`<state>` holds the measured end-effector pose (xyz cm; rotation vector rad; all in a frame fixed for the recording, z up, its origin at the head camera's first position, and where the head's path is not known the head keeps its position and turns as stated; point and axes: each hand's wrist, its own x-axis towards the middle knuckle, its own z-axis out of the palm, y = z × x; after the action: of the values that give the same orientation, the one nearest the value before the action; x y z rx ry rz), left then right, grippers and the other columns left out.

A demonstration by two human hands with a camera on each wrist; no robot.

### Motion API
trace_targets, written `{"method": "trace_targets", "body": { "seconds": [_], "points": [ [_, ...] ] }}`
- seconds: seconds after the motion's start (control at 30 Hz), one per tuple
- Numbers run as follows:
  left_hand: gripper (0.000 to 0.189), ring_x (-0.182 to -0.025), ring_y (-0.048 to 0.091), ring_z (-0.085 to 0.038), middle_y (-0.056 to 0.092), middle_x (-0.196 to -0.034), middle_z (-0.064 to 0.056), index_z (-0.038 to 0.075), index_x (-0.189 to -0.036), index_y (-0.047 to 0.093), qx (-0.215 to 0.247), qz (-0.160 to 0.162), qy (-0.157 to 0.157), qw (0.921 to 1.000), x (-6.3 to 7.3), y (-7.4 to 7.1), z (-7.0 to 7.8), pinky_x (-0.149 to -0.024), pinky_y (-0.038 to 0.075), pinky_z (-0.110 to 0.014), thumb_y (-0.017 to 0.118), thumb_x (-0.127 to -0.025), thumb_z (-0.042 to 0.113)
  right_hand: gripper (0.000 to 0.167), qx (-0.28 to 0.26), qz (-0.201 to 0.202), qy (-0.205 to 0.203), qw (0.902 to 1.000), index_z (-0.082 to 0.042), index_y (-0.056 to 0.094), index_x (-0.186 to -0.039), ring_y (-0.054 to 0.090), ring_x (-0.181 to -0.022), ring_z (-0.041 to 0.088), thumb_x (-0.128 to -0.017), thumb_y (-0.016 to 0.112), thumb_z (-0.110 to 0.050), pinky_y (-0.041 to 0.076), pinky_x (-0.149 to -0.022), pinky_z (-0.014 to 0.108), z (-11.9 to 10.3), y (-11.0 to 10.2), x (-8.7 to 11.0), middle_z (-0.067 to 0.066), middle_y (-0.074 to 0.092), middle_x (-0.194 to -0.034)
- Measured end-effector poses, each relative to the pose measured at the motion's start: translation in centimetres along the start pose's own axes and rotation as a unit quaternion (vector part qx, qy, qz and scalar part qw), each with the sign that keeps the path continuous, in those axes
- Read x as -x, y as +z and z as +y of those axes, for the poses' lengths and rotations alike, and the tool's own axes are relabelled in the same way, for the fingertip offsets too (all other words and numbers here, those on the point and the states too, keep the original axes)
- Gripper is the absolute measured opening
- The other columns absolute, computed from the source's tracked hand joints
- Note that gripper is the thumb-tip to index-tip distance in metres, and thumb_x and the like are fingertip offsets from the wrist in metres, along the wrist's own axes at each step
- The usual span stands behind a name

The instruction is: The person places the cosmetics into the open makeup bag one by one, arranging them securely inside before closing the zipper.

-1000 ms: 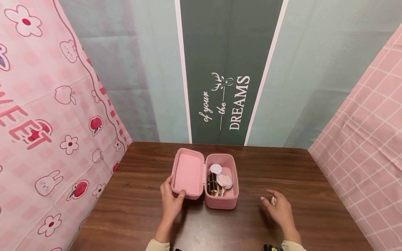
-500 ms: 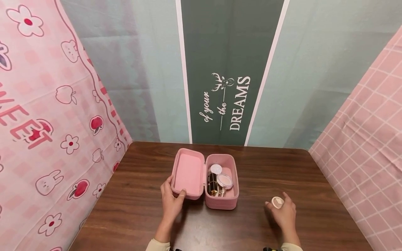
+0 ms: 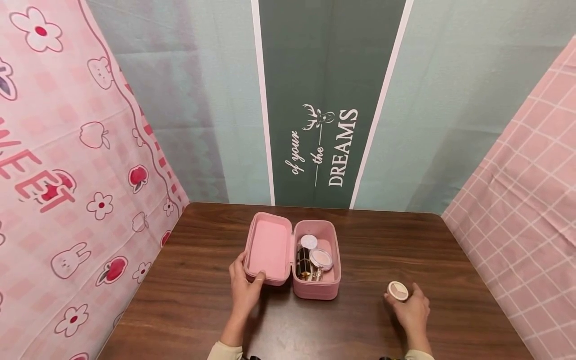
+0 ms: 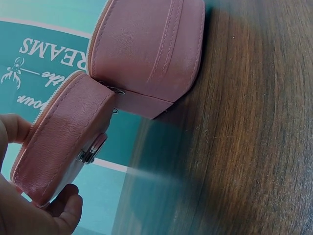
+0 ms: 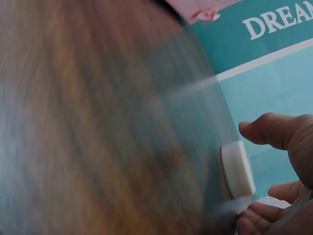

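Note:
A pink cosmetic case (image 3: 317, 290) stands on the table with its lid (image 3: 270, 248) swung out to the left. My left hand (image 3: 245, 290) grips the lid's outer edge, thumb at the front rim; the left wrist view shows the lid (image 4: 63, 137) held off the tabletop. Inside the case lie black-and-gold lipsticks (image 3: 304, 263), a round compact (image 3: 321, 259) and a small white round item (image 3: 309, 242). To the right, a round cream-coloured makeup palette (image 3: 398, 291) rests on the table. My right hand (image 3: 411, 312) is beside it, thumb apart from the palette (image 5: 238, 169) in the right wrist view.
The brown wooden table (image 3: 360, 330) reaches back to a green curtain (image 3: 333, 75) with white lettering. Pink patterned cloths hang at the left (image 3: 90, 165) and right (image 3: 531, 200). A metal clasp ring (image 4: 93, 149) hangs from the lid.
My right hand has drawn back slightly right and down; the palette, mostly hidden by the fingers earlier, now lies in view on the table. The left hand and case have hardly moved.

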<state>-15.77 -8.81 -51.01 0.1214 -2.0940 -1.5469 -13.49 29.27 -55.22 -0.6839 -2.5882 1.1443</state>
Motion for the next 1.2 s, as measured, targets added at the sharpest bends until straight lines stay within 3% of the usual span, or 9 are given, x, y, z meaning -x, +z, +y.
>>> {"method": "trace_targets", "body": {
  "seconds": [0.23, 0.4, 0.67, 0.87, 1.07, 1.2],
  "points": [
    [0.07, -0.114, 0.042, -0.031, 0.04, -0.123, -0.018, 0.002, -0.131, 0.045, -0.006, 0.0, -0.008, 1.0, 0.04, -0.09, -0.07, -0.092, 0.03, -0.041, 0.069, -0.066, -0.002, 0.082, 0.035, -0.023, -0.019, 0.9989, 0.021, 0.033, -0.127, 0.021, -0.113, 0.057, -0.069, 0.076, -0.019, 0.014, -0.092, 0.06, 1.03, -0.16, -0.54, 0.044, 0.035, -0.118],
    [0.069, -0.114, 0.042, -0.03, 0.04, -0.124, -0.017, 0.003, -0.132, 0.045, -0.003, -0.001, -0.016, 0.9999, -0.03, 0.05, 0.09, -0.092, 0.03, -0.041, 0.069, -0.067, -0.002, 0.084, 0.043, -0.026, -0.008, 0.9987, 0.018, 0.035, -0.126, 0.019, -0.11, 0.058, -0.068, 0.078, -0.024, 0.018, -0.087, 0.06, 0.66, -0.14, -0.77, 0.043, 0.033, -0.119],
    [0.069, -0.112, 0.044, -0.032, 0.041, -0.122, -0.019, 0.001, -0.131, 0.045, -0.002, 0.012, -0.011, 0.9999, 0.25, 0.56, 0.38, -0.09, 0.032, -0.041, 0.067, -0.066, -0.005, 0.063, 0.063, -0.012, 0.016, 0.9978, 0.009, 0.05, -0.114, 0.02, -0.106, 0.057, -0.068, 0.076, -0.025, 0.028, -0.078, 0.061, 0.59, -0.04, -0.55, 0.038, 0.03, -0.116],
    [0.069, -0.112, 0.044, -0.033, 0.041, -0.123, -0.019, 0.001, -0.131, 0.045, 0.002, 0.015, -0.019, 0.9997, 0.23, 0.63, 0.5, -0.09, 0.032, -0.04, 0.066, -0.065, -0.006, 0.061, 0.063, -0.01, 0.012, 0.9979, 0.009, 0.05, -0.115, 0.02, -0.107, 0.056, -0.069, 0.075, -0.024, 0.028, -0.078, 0.061, 0.7, 0.07, -0.74, 0.037, 0.03, -0.116],
    [0.069, -0.113, 0.043, -0.033, 0.04, -0.123, -0.02, 0.001, -0.131, 0.045, 0.004, 0.013, -0.018, 0.9997, 0.16, 0.53, 0.27, -0.091, 0.031, -0.041, 0.065, -0.065, -0.005, 0.06, 0.031, 0.019, -0.018, 0.9992, 0.011, 0.05, -0.117, 0.037, -0.102, 0.054, -0.071, 0.075, -0.019, 0.028, -0.083, 0.058, 0.84, -0.17, -0.52, 0.038, 0.048, -0.107],
    [0.069, -0.113, 0.043, -0.033, 0.04, -0.123, -0.019, 0.002, -0.131, 0.045, 0.003, 0.014, -0.022, 0.9997, 0.25, 0.41, 0.18, -0.091, 0.031, -0.042, 0.066, -0.066, -0.005, 0.061, 0.0, 0.033, -0.027, 0.9991, 0.01, 0.048, -0.12, 0.047, -0.098, 0.047, -0.071, 0.075, -0.015, 0.032, -0.082, 0.055, 0.56, -0.3, -0.05, 0.035, 0.05, -0.102]
  ]
}}
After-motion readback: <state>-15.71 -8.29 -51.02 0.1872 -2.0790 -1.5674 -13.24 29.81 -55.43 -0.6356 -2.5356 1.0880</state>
